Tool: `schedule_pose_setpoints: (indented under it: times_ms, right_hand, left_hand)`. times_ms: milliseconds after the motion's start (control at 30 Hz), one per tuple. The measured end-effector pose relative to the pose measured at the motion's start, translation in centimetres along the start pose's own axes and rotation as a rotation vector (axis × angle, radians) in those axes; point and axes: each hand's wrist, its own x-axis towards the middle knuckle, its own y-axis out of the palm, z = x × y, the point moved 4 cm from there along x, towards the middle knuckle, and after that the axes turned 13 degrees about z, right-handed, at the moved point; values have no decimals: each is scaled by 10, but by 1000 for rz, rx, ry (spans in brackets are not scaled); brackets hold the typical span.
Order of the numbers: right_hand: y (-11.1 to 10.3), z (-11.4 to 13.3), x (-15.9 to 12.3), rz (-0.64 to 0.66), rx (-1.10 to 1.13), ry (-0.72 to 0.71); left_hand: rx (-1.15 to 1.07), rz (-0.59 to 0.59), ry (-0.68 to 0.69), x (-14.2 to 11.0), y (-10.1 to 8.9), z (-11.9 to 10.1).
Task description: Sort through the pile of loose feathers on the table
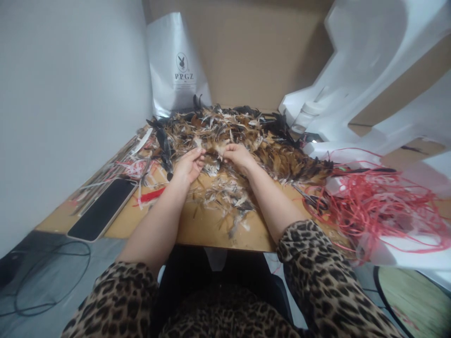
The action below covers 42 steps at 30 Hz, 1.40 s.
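A wide heap of brown, black and white feathers [243, 124] covers the back of the table. At its front edge my left hand [191, 165] is closed in a pinch, with a pale fluffy feather [198, 142] at the fingertips. Just to its right, my right hand [237, 157] pinches a tan, downy feather [221, 148]. The hands are a short way apart. Loose feather scraps [229, 195] lie on the table between my forearms. A long black feather [164, 143] rests beside my left hand.
A phone [102, 209] lies at the table's left edge near thin sticks [105, 180] and a red strip [152, 195]. Tangled red ribbon [380, 202] spreads on the right. A silver bag [178, 61] stands behind the heap. White foam-like pieces [366, 65] and a clear cup [306, 116] are at right.
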Motion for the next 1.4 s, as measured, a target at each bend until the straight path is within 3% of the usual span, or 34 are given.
schedule_pose_setpoints:
  times_ms: [267,567,867,1133,1400]
  right_hand:
    - [11,7,-2,35,234,-6]
    - [21,15,-7,22,60,-26]
    - [23,16,-10,34,34,7]
    - [21,8,-7,95,295,87]
    - [25,5,-4,30,331,43]
  left_hand:
    - [201,-7,-85,-8,17,8]
    - [292,-18,-64,-10,20,9]
    - [384,-8,-63,-10,22,9]
    - [269,19,-90,-9,20,8]
    - [257,59,-145,-10,21,12]
